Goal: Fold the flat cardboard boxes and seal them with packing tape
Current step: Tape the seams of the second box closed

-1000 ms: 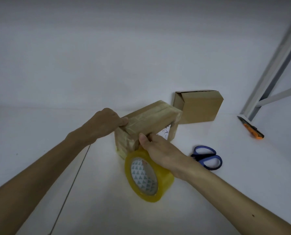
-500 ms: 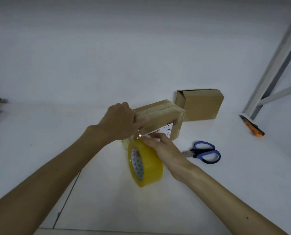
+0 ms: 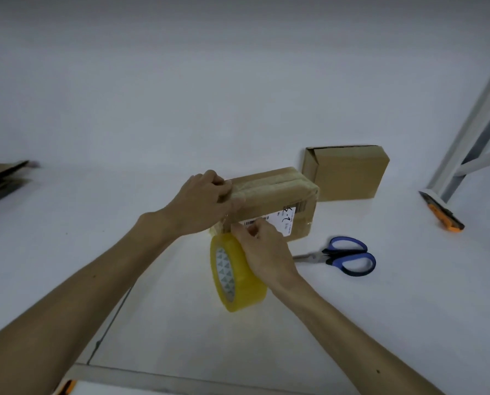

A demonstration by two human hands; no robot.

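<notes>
A taped cardboard box [image 3: 275,195] with a white label on its near side stands on the white table [image 3: 380,323]. My left hand [image 3: 203,203] grips the box's near left end, fingers curled over the top edge. My right hand [image 3: 263,252] holds the yellow roll of packing tape [image 3: 235,277] just below that end. A short strip of tape runs from the roll up to the box. A second folded box [image 3: 349,172] stands behind it to the right.
Blue-handled scissors [image 3: 346,256] lie right of the roll. An orange utility knife [image 3: 442,213] lies at the far right by a metal frame leg [image 3: 472,132]. Flat cardboard sheets [image 3: 1,178] are stacked at the left edge.
The box has been turned and set down so its labelled side faces me. My left hand moved over its near end, and the roll swung upright beneath it.
</notes>
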